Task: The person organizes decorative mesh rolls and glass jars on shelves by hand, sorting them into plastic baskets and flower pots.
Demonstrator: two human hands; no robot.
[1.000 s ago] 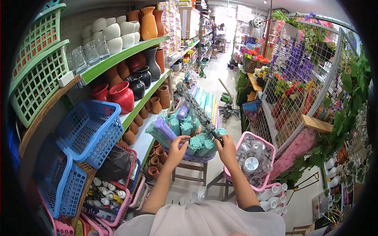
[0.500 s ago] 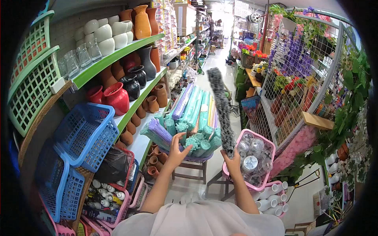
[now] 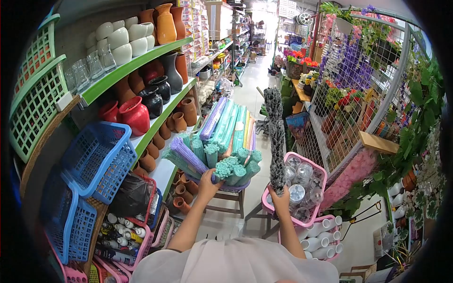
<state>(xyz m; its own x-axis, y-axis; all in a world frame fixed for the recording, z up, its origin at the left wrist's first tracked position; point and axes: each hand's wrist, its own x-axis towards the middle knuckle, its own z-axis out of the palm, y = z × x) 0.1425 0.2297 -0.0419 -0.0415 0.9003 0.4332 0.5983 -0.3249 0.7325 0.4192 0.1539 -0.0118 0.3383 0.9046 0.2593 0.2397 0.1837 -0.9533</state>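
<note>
My right hand (image 3: 280, 200) is closed round the lower end of a long bundle of fuzzy black-and-grey pipe cleaners (image 3: 275, 137), held upright. At the front of a basket, my left hand (image 3: 207, 188) curls its fingers and thumb on a bundle among the packed stems; the fingertips are partly hidden. Teal pipe cleaner bundles (image 3: 227, 167) face me there, with purple bundles (image 3: 188, 153) leaning out at the left. More wrapped bundles lie behind them. The purple basket (image 3: 236, 187) rests on a wooden stool (image 3: 226, 198).
A pink basket (image 3: 317, 162) of clear plastic containers stands right of the stool, above white bottle-shaped vases (image 3: 325, 238). Shelves (image 3: 141, 141) of pots line the left, with blue baskets (image 3: 101, 160) nearby. A white wire grid (image 3: 349, 104) with flowers stands at the right.
My left hand has gone from spread fingers above the basket's front to closing on the bundles. The black-and-grey bundle has swung from leaning left to nearly upright.
</note>
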